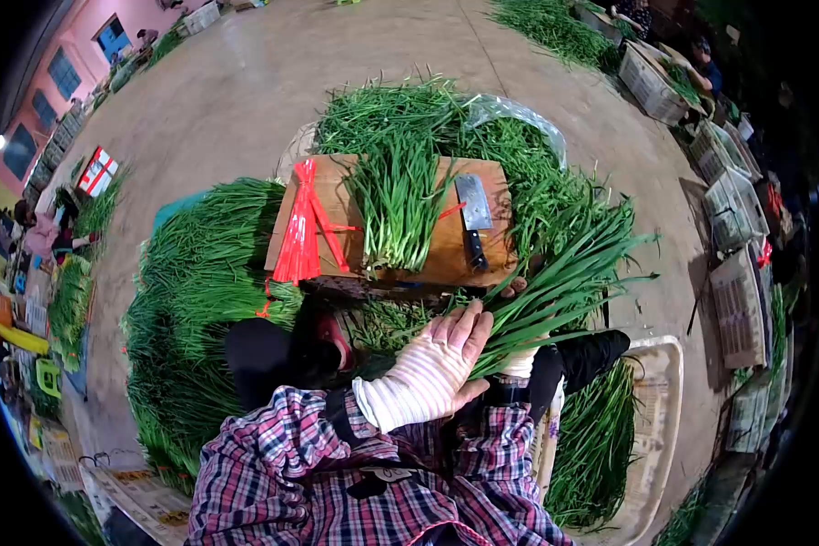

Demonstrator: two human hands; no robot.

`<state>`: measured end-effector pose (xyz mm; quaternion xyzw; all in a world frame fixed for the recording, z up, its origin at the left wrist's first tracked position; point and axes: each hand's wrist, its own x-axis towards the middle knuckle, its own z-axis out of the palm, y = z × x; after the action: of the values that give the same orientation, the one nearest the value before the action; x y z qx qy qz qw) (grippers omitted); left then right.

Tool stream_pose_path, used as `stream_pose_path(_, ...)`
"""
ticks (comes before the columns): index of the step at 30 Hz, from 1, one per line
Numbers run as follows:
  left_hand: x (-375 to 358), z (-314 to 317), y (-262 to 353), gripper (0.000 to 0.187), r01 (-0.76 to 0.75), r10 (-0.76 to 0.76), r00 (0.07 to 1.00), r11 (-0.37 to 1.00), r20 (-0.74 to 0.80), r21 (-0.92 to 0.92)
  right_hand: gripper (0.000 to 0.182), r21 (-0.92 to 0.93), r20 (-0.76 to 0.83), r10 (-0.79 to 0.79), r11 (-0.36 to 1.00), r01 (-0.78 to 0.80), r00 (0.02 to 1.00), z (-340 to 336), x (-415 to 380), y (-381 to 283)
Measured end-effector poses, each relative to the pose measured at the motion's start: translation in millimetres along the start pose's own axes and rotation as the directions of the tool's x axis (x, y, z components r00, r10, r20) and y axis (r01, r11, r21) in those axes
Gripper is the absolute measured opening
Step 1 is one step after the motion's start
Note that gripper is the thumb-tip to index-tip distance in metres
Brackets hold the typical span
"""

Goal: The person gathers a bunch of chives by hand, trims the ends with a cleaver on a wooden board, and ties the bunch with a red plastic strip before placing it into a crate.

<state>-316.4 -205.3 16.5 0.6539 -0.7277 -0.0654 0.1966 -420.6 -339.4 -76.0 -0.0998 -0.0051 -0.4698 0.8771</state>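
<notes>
My left hand (441, 359), in a striped fingerless glove, lies against a loose bunch of garlic chives (555, 296), fingers stretched out and thumb apart. Under the same bunch is my right hand (518, 362), mostly hidden by leaves; its glove shows below and fingertips at the far side. In front, a wooden board (328, 196) carries another bunch of chives (400, 205), its white ends towards me. A red tie strip (446, 211) runs beneath that bunch. Left of it lies a bundle of red ties (298, 227), and a cleaver (474, 218) rests on the right.
Bundled chives (196, 300) are piled to my left. More loose greens (382, 114) lie behind the board. A pale crate (669, 382) with chives stands at my right. Farther right are several crates (737, 305) and seated people; another person sits far left.
</notes>
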Motion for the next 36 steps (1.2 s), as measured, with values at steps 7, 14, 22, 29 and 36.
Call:
stream_pose_path(7,6,-15,-59,0.085,0.136,-0.156,0.986,0.953,-0.056,-0.272,0.045,-0.628,-0.176,-0.004,0.770,-0.109,0.984,69,61,17)
stream_pose_path(14,38,-34,-155,0.075,0.309,-0.381,0.923,0.817,-0.052,-0.487,0.028,-0.716,-0.244,0.195,0.625,-0.312,0.950,91,188,83)
stream_pose_path(22,60,21,-266,0.049,0.554,-0.594,0.794,0.621,0.128,-0.555,0.042,-0.791,-0.493,0.178,0.317,-0.524,0.852,31,282,160)
stream_pose_path(29,56,53,-293,0.059,0.601,-0.659,0.747,0.612,0.087,-0.515,0.063,-0.843,-0.520,0.076,0.119,-0.525,0.851,-31,307,185)
stream_pose_path(36,56,66,-291,0.070,0.681,-0.705,0.708,0.661,0.049,-0.316,0.063,-0.922,-0.383,-0.062,0.088,-0.377,0.922,-55,298,193)
